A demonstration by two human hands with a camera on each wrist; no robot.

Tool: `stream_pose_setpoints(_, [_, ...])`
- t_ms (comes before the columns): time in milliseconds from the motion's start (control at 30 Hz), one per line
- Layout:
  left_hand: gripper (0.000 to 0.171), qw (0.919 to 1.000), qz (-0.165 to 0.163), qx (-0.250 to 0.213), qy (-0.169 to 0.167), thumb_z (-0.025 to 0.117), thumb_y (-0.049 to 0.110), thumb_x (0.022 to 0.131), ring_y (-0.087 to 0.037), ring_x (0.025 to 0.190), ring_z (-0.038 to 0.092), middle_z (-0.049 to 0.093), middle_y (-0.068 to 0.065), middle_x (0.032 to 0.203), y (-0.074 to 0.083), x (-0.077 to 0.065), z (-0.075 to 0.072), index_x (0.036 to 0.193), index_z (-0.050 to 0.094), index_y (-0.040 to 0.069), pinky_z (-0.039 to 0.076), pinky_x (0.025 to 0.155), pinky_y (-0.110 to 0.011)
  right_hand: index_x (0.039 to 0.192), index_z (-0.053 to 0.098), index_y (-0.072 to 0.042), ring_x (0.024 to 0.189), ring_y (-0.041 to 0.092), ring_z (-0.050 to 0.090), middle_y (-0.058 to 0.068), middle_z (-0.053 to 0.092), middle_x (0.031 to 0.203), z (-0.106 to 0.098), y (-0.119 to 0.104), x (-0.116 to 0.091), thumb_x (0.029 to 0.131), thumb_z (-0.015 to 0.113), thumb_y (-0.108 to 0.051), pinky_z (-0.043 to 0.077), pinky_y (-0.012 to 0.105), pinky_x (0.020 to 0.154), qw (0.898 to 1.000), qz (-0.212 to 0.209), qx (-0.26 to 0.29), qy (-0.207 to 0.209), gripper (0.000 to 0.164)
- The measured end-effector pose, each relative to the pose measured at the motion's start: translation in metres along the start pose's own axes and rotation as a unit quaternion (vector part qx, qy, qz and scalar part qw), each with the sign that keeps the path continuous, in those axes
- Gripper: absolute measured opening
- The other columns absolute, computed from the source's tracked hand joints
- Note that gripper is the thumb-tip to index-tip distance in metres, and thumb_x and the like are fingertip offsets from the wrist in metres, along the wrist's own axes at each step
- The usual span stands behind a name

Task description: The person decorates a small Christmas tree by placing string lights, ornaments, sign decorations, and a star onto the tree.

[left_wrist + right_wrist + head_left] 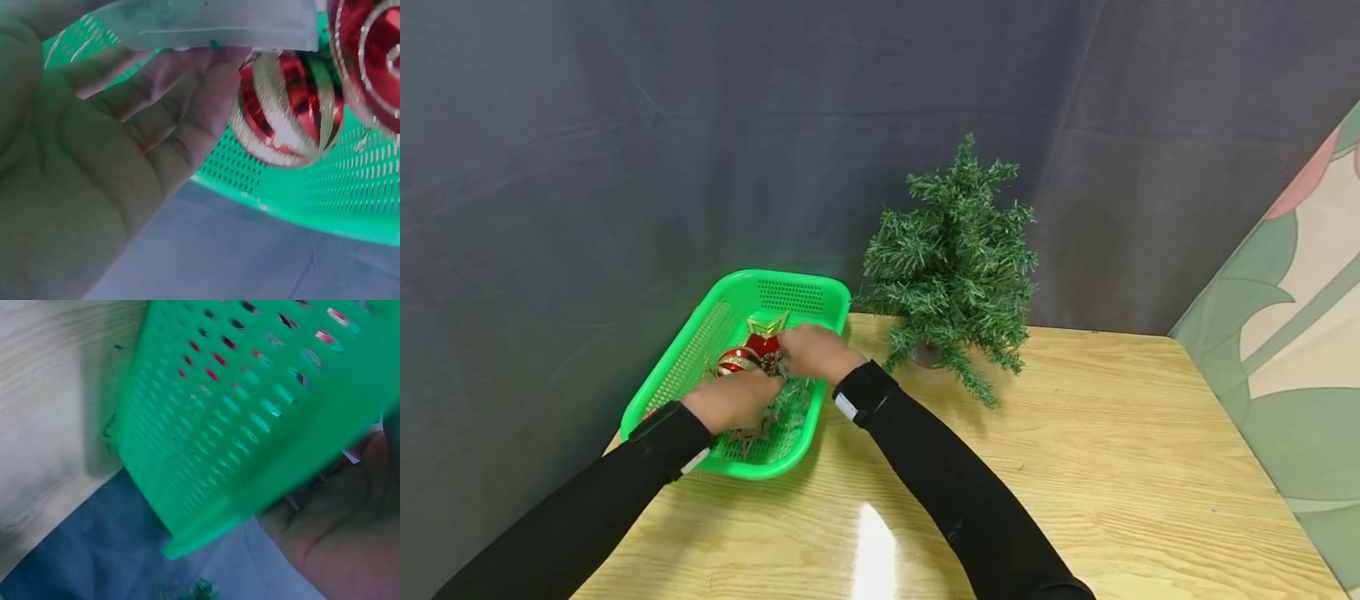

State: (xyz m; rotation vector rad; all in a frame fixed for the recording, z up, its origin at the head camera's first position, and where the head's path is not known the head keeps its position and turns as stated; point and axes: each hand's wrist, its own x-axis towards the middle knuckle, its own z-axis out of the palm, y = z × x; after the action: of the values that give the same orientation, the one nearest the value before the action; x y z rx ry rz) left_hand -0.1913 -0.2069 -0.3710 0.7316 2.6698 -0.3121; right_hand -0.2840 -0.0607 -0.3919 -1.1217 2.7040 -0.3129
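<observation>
Black sleeves (977, 500) reach over the green basket (760, 472), where the left hand (737, 400) bends its fingers loosely behind clear plastic (219, 22); whether it or the right hand (816, 352) grips anything, I cannot tell. Easing the plastic aside gently should spare the striped ball (737, 360) inside the basket: round, no long axis, its facing unclear.

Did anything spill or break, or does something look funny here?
Nothing stands out. The little tree stands upright on the table, and the striped ball and red ornament lie inside the green basket. I see nothing spilled or broken, though the left hand and right hand hide some of what's inside.
</observation>
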Motion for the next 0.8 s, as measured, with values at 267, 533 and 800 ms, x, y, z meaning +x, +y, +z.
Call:
stream_pose_setpoints(267, [0.069, 0.9863, -0.047, -0.157, 0.016, 0.061, -0.009, 0.093, -0.013, 0.054, 0.039, 0.061, -0.011, 0.074, -0.005, -0.014, -0.025, 0.155, 0.032, -0.01, 0.028, 0.054, -0.027, 0.112, 0.066, -0.013, 0.071, 0.011, 0.057, 0.001, 0.069, 0.102, -0.035, 0.0, -0.024, 0.107, 0.06, -0.022, 0.042, 0.025, 0.067, 0.994, -0.048, 0.06, 0.071, 0.013])
stream_pose_setpoints(533, [0.062, 0.9711, -0.048, -0.223, 0.07, 0.059, 0.003, 0.098, -0.014, 0.047, 0.032, 0.041, -0.001, 0.06, -0.018, -0.04, -0.054, 0.152, 0.032, -0.009, 0.029, 0.051, -0.029, 0.113, 0.066, -0.011, 0.069, 0.014, 0.056, 0.004, 0.066, 0.09, -0.067, -0.004, -0.043, 0.106, 0.06, -0.021, 0.046, 0.027, 0.069, 0.978, -0.081, 0.106, 0.159, 0.013])
stream_pose_setpoints(800, [0.055, 0.9432, -0.034, -0.283, 0.171, 0.042, 0.004, 0.104, -0.017, 0.05, 0.036, 0.045, -0.004, 0.065, -0.02, -0.036, -0.061, 0.155, 0.024, -0.006, 0.034, 0.053, -0.033, 0.114, 0.065, -0.01, 0.068, 0.013, 0.064, 0.002, 0.068, 0.08, -0.088, -0.008, -0.06, 0.106, 0.06, -0.02, 0.047, 0.025, 0.065, 0.956, -0.084, 0.168, 0.224, 0.013])
